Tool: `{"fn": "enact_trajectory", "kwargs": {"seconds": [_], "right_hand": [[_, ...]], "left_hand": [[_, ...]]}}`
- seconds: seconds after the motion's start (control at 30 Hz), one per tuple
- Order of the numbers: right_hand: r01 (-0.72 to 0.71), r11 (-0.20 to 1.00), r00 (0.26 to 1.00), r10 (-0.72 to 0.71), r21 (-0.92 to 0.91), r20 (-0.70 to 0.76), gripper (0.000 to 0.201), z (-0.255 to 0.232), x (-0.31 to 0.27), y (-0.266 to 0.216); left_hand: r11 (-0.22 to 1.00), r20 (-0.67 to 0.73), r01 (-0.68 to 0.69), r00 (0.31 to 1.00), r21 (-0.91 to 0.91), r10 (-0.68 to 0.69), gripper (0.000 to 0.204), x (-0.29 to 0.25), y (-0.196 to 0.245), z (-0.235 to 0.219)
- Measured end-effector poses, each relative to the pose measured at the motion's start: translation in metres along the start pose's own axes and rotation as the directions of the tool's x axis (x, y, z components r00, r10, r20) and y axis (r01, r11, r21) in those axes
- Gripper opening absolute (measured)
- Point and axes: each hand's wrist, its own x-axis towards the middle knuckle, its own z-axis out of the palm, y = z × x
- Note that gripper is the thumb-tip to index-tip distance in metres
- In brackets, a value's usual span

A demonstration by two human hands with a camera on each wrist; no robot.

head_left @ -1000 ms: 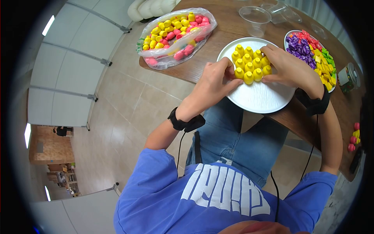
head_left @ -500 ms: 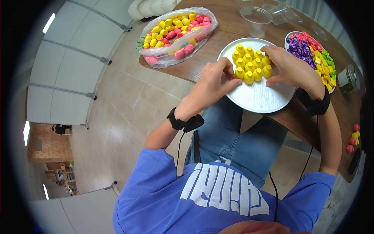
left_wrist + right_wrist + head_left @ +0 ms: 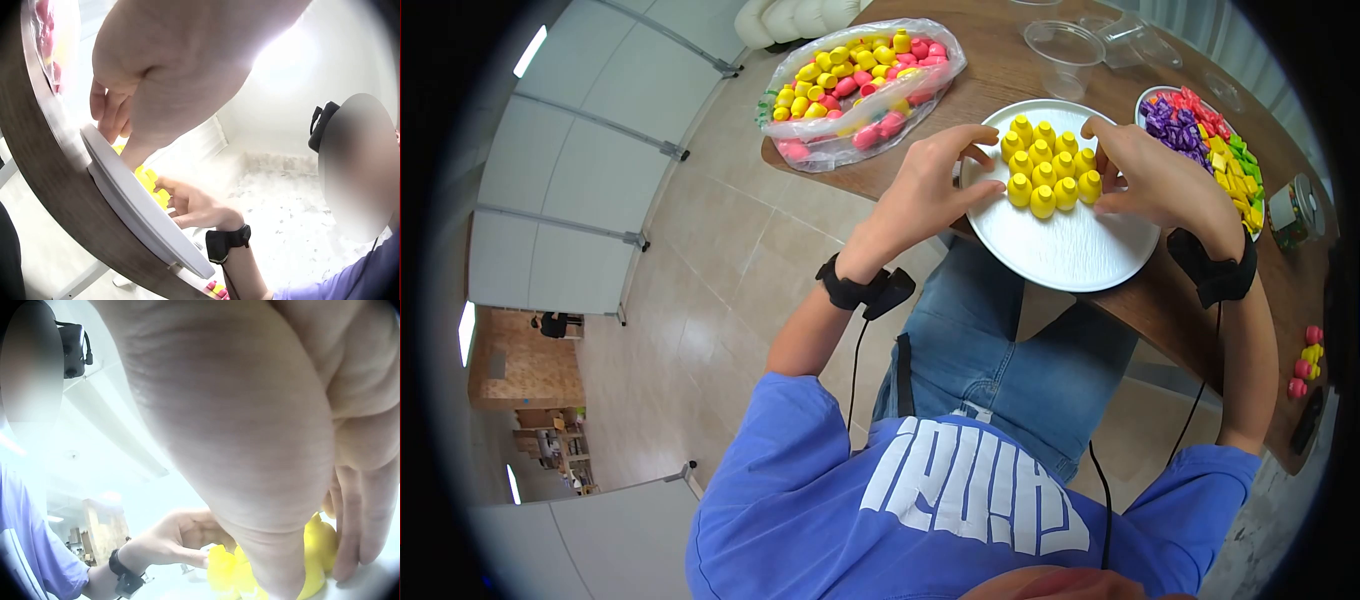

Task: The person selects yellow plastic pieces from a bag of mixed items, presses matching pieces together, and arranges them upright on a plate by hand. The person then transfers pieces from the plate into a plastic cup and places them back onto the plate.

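Several small yellow bottle-shaped pieces [image 3: 1043, 176] stand upright, packed in rows, on a round white plate [image 3: 1070, 250]. To their left, my left hand [image 3: 928, 185] reaches over the plate's rim, thumb and fingers spread, with a gap to the pieces in the head view. My right hand [image 3: 1152, 175] is at the group's right side, fingers bent loosely and fingertips close beside the outer pieces. The right wrist view shows its thumb in front of the yellow pieces [image 3: 320, 544], hiding part of them. Neither hand holds anything.
A clear plastic bag [image 3: 945, 85] of yellow and pink pieces lies at the table's left corner. Clear plastic cups [image 3: 1063, 58] stand behind the plate. On the right are a plate of wrapped candies [image 3: 1175, 125], a jar [image 3: 1288, 212] and a few pink and yellow pieces [image 3: 1305, 368].
My left hand has drawn back left from the yellow pieces, its thumb and fingers opening wider. The right hand has eased slightly away from the group. The pieces keep their rows.
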Motion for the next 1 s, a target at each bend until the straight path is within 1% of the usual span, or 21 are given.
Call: {"fn": "enact_trajectory", "kwargs": {"seconds": [0.13, 0.3, 0.4, 0.47, 0.6, 0.67, 0.7, 0.77, 0.83, 0.9, 1.0], "right_hand": [[0.036, 0.999, 0.999, -0.036, 0.004, -0.026, 0.071, 0.005, 0.003, 0.006], [0.027, 1.0, 1.0, -0.027, 0.014, -0.016, 0.07, 0.003, 0.001, 0.001], [0.029, 0.999, 0.999, -0.029, 0.015, -0.017, 0.07, 0.001, -0.001, 0.0], [0.026, 0.999, 0.999, -0.026, 0.021, -0.019, 0.07, -0.001, -0.002, 0.0], [0.016, 0.998, 1.0, -0.016, 0.057, 0.003, 0.071, -0.003, -0.001, 0.0], [0.012, 0.998, 1.0, -0.012, 0.069, 0.008, 0.071, -0.004, -0.001, 0.001], [0.036, 0.997, 0.999, -0.036, 0.062, -0.006, 0.071, -0.002, -0.001, 0.002], [0.061, 0.997, 0.998, -0.06, 0.056, -0.018, 0.07, -0.002, -0.001, 0.001], [0.04, 0.998, 0.999, -0.04, 0.049, 0.014, 0.069, -0.003, 0.001, -0.002], [0.049, 0.998, 0.999, -0.049, 0.05, 0.004, 0.068, -0.002, 0.0, -0.001], [0.06, 0.998, 0.998, -0.06, 0.035, -0.014, 0.068, -0.001, 0.0, -0.001]], "left_hand": [[0.999, 0.01, -0.029, 1.0, -0.038, 0.029, 0.044, 0.004, -0.003, 0.004], [0.998, 0.027, -0.033, 0.999, -0.061, 0.035, 0.041, 0.007, -0.006, 0.004], [0.998, 0.016, -0.053, 0.998, -0.032, 0.054, 0.041, 0.007, -0.01, 0.0], [0.995, -0.03, -0.06, 0.998, -0.077, 0.058, 0.041, 0.007, -0.011, -0.003], [0.996, -0.019, -0.077, 0.997, -0.051, 0.076, 0.042, 0.007, -0.015, -0.009], [0.985, 0.03, -0.15, 0.988, -0.081, 0.152, 0.043, 0.006, -0.009, -0.01], [0.985, 0.028, -0.151, 0.988, -0.081, 0.153, 0.043, 0.004, -0.009, -0.01], [0.99, 0.104, -0.099, 0.989, -0.103, 0.11, 0.043, 0.001, -0.008, -0.009], [0.99, 0.113, -0.113, 0.986, -0.08, 0.122, 0.042, 0.001, -0.008, -0.008], [0.99, 0.123, -0.129, 0.983, -0.056, 0.135, 0.04, 0.002, -0.007, -0.007], [0.986, 0.121, -0.128, 0.983, -0.105, 0.14, 0.038, 0.002, -0.007, -0.005]]}}
